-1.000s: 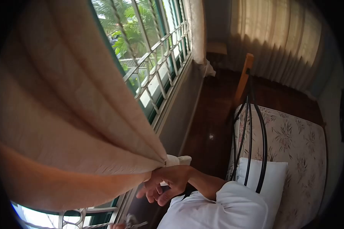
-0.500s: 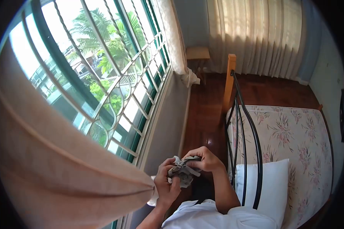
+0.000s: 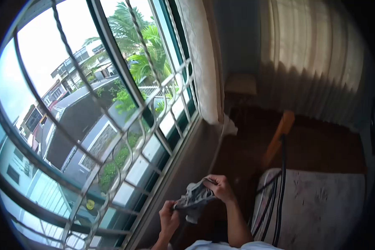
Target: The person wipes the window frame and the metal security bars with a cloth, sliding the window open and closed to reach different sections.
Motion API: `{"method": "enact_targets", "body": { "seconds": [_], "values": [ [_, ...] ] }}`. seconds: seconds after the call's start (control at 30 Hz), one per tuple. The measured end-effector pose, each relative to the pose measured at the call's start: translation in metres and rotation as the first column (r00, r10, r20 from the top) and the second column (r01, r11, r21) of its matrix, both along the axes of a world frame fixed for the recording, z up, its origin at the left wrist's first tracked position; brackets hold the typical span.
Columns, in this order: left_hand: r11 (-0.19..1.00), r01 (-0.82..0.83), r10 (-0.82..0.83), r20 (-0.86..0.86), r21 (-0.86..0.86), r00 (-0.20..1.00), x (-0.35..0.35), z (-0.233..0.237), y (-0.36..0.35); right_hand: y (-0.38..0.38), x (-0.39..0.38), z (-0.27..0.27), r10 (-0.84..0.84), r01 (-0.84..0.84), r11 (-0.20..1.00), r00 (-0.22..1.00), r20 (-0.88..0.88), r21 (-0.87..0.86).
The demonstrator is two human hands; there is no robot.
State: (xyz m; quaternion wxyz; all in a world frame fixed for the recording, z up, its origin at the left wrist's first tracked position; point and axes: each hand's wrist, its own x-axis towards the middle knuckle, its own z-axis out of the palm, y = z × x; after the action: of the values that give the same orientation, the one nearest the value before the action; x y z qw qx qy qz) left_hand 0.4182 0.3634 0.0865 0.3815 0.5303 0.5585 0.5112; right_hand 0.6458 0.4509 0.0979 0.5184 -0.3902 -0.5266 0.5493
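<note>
My left hand (image 3: 169, 216) and my right hand (image 3: 221, 188) both grip a crumpled grey cloth (image 3: 194, 199), stretched between them low in the view. The hands are close to the window sill (image 3: 171, 166), below the white metal window grille (image 3: 125, 137). The right hand pinches the cloth's upper end, the left its lower end.
A cream curtain (image 3: 202, 62) hangs gathered at the far end of the window. A bed with a floral mattress (image 3: 321, 208) and a black metal headboard (image 3: 279, 183) stands to the right. A small wooden table (image 3: 240, 84) and a pleated curtain (image 3: 316, 58) sit at the back.
The peach curtain that filled the left side is gone from view. My view has tilted up toward the window. The hands have pulled the cloth out longer between them.
</note>
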Motion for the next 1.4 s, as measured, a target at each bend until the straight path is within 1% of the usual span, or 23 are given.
{"method": "enact_targets", "body": {
  "seconds": [0.03, 0.1, 0.2, 0.27, 0.37, 0.4, 0.43, 0.53, 0.57, 0.6, 0.67, 0.7, 0.77, 0.8, 0.83, 0.9, 0.97, 1.0, 1.03, 1.1, 1.2, 1.23, 1.4],
  "values": [
    [0.999, -0.030, 0.030, -0.038, -0.018, 0.999, 0.005, 0.005, 0.017, 0.019, 0.004, -0.005, -0.018, 0.015, 0.999, 0.999, -0.048, -0.052],
    [0.997, -0.063, 0.060, -0.075, -0.033, 0.995, 0.005, 0.002, 0.027, 0.035, 0.006, -0.010, -0.029, 0.026, 0.999, 0.998, -0.057, -0.045],
    [0.999, -0.027, 0.028, 0.036, -0.028, 0.999, 0.010, -0.015, 0.062, 0.085, 0.011, -0.019, -0.025, 0.021, 0.998, 0.997, -0.076, -0.058],
    [0.994, 0.052, -0.025, 0.253, -0.100, 0.967, 0.022, -0.019, 0.085, 0.119, 0.007, -0.013, -0.031, 0.018, 0.996, 0.989, -0.142, -0.092],
    [0.998, 0.053, -0.055, 0.320, 0.016, 0.946, 0.042, -0.011, 0.110, 0.179, -0.001, 0.010, 0.010, -0.007, 1.000, 0.989, -0.146, 0.027],
    [0.987, 0.153, -0.160, 0.204, 0.048, 0.966, 0.036, -0.018, 0.125, 0.205, -0.005, 0.011, 0.016, -0.002, 0.995, 0.990, -0.139, 0.103],
    [0.986, 0.155, -0.164, 0.208, 0.057, 0.964, 0.034, -0.025, 0.141, 0.234, -0.007, 0.015, 0.019, -0.002, 0.990, 0.993, -0.116, 0.143],
    [0.963, 0.268, -0.270, 0.196, 0.040, 0.943, 0.028, -0.014, 0.188, 0.302, -0.018, 0.055, -0.066, 0.089, 0.981, 0.989, -0.135, 0.170],
    [0.965, 0.263, -0.254, 0.241, -0.005, 0.937, 0.029, -0.009, 0.208, 0.326, -0.018, 0.067, -0.042, 0.066, 0.984, 0.988, -0.148, 0.164],
    [0.964, 0.260, -0.234, 0.285, -0.059, 0.930, 0.032, -0.006, 0.223, 0.346, -0.013, 0.084, -0.073, 0.091, 0.963, 0.994, -0.076, 0.255],
    [0.941, 0.335, -0.315, 0.261, -0.035, 0.912, 0.038, 0.001, 0.256, 0.398, -0.003, 0.093, -0.034, 0.048, 0.959, 0.998, -0.054, 0.281],
    [0.918, 0.397, -0.385, 0.228, -0.006, 0.894, 0.040, 0.004, 0.272, 0.403, -0.002, 0.117, -0.102, 0.124, 0.937, 0.991, -0.085, 0.325],
    [0.892, 0.451, -0.443, 0.185, -0.005, 0.877, 0.047, 0.009, 0.295, 0.443, 0.016, 0.124, -0.176, 0.208, 0.922, 0.977, -0.124, 0.328],
    [0.872, 0.490, -0.484, 0.158, -0.002, 0.861, 0.050, 0.010, 0.305, 0.454, 0.025, 0.135, -0.299, 0.346, 0.867, 0.937, -0.181, 0.360],
    [0.870, 0.494, -0.487, 0.144, -0.009, 0.861, 0.052, 0.010, 0.314, 0.466, 0.030, 0.145, -0.552, 0.678, 0.659, 0.730, -0.404, 0.326],
    [0.837, 0.541, -0.519, 0.195, -0.081, 0.832, 0.060, 0.007, 0.328, 0.473, 0.061, 0.171, -0.416, 0.686, 0.707, 0.600, -0.683, 0.172],
    [0.839, 0.531, -0.516, 0.135, -0.122, 0.846, 0.075, 0.014, 0.353, 0.483, 0.069, 0.184, -0.306, 0.523, 0.664, 0.842, -0.445, 0.534],
    [0.844, 0.513, -0.501, 0.109, -0.154, 0.858, 0.085, 0.014, 0.364, 0.477, 0.060, 0.203, -0.137, 0.352, 0.719, 0.917, -0.373, 0.599],
    [0.852, 0.488, -0.479, 0.091, -0.191, 0.873, 0.096, 0.012, 0.371, 0.478, 0.055, 0.221, -0.193, 0.296, 0.658, 0.955, -0.225, 0.693],
    [0.871, 0.463, -0.453, 0.096, -0.165, 0.887, 0.117, 0.022, 0.393, 0.514, 0.058, 0.247, -0.115, 0.250, 0.639, 0.966, -0.230, 0.728],
    [0.933, 0.341, -0.353, -0.105, -0.116, 0.930, 0.150, 0.048, 0.422, 0.568, 0.096, 0.276, -0.071, 0.291, 0.710, 0.935, -0.347, 0.641],
    [0.948, 0.302, -0.313, -0.108, -0.104, 0.944, 0.159, 0.056, 0.429, 0.581, 0.111, 0.281, -0.053, 0.288, 0.725, 0.929, -0.366, 0.626],
    [0.988, 0.151, -0.142, -0.172, 0.036, 0.975, 0.173, 0.073, 0.463, 0.624, 0.150, 0.295, 0.068, 0.172, 0.755, 0.939, -0.336, 0.633]
  ]
}}
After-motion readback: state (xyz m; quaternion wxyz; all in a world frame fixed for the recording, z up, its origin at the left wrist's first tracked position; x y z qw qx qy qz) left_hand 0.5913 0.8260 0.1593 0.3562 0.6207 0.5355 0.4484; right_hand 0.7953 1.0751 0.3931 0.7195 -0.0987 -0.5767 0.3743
